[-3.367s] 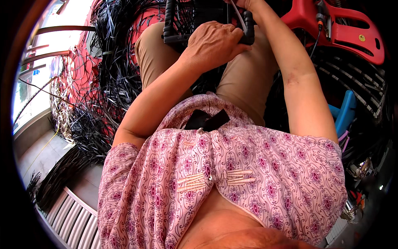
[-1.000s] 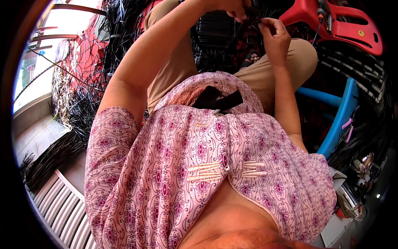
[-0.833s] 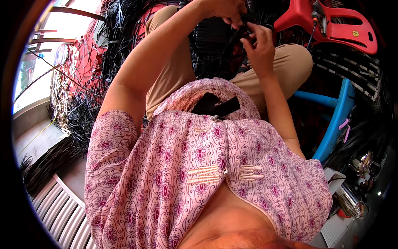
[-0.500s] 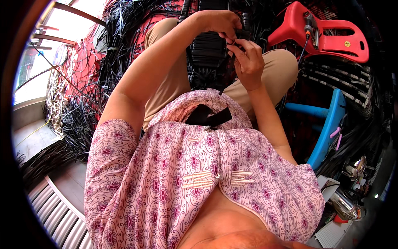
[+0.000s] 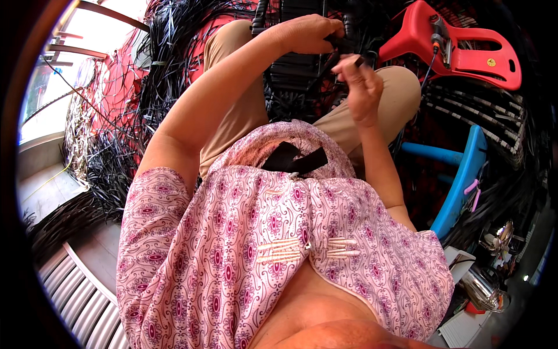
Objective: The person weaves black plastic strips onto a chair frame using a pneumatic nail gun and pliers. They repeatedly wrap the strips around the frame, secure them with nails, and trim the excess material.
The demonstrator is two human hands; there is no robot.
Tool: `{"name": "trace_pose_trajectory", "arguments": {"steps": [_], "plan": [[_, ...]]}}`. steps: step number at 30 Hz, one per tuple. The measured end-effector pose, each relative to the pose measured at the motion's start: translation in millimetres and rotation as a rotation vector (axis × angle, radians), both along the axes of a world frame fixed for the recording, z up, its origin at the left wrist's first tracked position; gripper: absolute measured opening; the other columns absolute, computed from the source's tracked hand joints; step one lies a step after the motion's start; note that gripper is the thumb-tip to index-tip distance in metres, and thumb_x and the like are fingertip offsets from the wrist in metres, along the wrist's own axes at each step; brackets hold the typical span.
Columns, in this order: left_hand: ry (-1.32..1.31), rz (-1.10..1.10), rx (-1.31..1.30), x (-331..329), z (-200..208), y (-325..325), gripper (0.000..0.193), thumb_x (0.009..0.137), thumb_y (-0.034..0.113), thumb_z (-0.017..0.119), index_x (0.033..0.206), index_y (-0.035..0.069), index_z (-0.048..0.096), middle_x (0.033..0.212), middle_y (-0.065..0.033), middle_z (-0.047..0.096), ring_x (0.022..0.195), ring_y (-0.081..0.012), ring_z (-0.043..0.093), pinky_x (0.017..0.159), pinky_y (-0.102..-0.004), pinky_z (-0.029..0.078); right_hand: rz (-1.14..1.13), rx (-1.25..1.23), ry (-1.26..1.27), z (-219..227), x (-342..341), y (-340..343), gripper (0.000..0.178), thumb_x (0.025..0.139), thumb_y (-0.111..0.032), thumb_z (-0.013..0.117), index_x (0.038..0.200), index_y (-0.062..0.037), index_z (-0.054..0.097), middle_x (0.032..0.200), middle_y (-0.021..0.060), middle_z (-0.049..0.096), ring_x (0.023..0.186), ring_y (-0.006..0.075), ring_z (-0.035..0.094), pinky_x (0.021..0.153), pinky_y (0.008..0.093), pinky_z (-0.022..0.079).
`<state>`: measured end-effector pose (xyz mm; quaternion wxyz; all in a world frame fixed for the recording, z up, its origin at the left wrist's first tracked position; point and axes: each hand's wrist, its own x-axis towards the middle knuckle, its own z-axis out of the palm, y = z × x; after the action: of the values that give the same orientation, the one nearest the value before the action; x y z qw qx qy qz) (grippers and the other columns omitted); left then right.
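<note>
A dark woven piece (image 5: 289,72), wound with flat black strips, stands between my knees. Its far part runs past the upper edge. My left hand (image 5: 311,34) is closed on a dark part at its right side; the fingertips sink into the black, so the exact grip is hard to see. Just right of and nearer than it, my right hand (image 5: 361,87) is raised with the fingers pinched, smeared by motion. A short length of black strip (image 5: 359,61) shows at its fingertips.
A red plastic stool (image 5: 485,61) lies at the upper right, with a corded power tool (image 5: 436,41) on it. Below it stands a blue plastic stool (image 5: 462,180) with a pink tie. Loose black strips (image 5: 116,157) heap at the left. A metal kettle-like vessel (image 5: 482,288) is lower right.
My right hand has pulled away from the left, toward me and slightly right, with the strip at its fingertips. The left hand has stayed close to its place, turned slightly.
</note>
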<state>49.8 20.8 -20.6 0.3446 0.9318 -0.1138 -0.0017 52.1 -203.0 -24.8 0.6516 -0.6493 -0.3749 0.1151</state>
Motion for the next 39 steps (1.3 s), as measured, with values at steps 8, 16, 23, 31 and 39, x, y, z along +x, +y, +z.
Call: {"name": "trace_pose_trajectory", "arguments": {"steps": [8,16,23,31,39], "plan": [[-0.244,0.085,0.270,-15.9,0.8,-10.5,0.036,0.087,0.036,0.073,0.105,0.006,0.064,0.085,-0.0165,0.068,0.082,-0.0403,0.066,0.071,-0.0498,0.051,0.156,0.496,0.547,2.6,24.5,20.8,0.043,0.106,-0.035,0.057,0.084,0.0006,0.064,0.065,0.0018,0.050,0.061,0.0122,0.044,0.062,0.0274,0.037],[-0.258,0.088,0.291,-21.6,1.1,-12.2,0.037,0.087,0.041,0.072,0.092,0.006,0.062,0.080,-0.0154,0.067,0.079,-0.0404,0.066,0.067,-0.0501,0.050,0.082,0.376,0.460,9.9,-1.3,12.6,0.040,0.106,-0.030,0.058,0.081,0.0003,0.064,0.064,-0.0017,0.045,0.061,0.0088,0.038,0.059,0.0263,0.033],[-0.182,0.148,0.323,-30.4,9.2,-20.4,0.055,0.093,0.061,0.062,0.082,0.007,0.061,0.074,-0.0135,0.065,0.071,-0.0390,0.065,0.061,-0.0487,0.050,0.159,0.055,0.048,48.9,66.9,44.9,0.032,0.104,-0.028,0.062,0.092,0.0006,0.069,0.080,0.0076,0.069,0.072,0.0155,0.066,0.071,0.0282,0.053],[-0.282,0.245,0.353,-24.5,-0.1,-24.0,0.047,0.089,0.055,0.069,0.085,0.008,0.069,0.075,-0.0112,0.070,0.074,-0.0352,0.070,0.068,-0.0467,0.054,0.366,-0.342,-0.456,-4.6,174.4,105.4,0.038,0.101,-0.028,0.060,0.084,0.0030,0.074,0.076,0.0097,0.071,0.068,0.0131,0.065,0.066,0.0309,0.052],[-0.461,0.239,0.206,-29.6,3.9,-26.0,0.038,0.082,0.034,0.080,0.110,0.011,0.066,0.112,-0.0066,0.060,0.100,-0.0301,0.066,0.078,-0.0435,0.054,0.756,-0.727,0.671,-52.4,209.9,122.3,0.028,0.096,-0.018,0.058,0.110,0.0006,0.073,0.088,0.0092,0.074,0.075,0.0200,0.071,0.070,0.0344,0.059]]}}
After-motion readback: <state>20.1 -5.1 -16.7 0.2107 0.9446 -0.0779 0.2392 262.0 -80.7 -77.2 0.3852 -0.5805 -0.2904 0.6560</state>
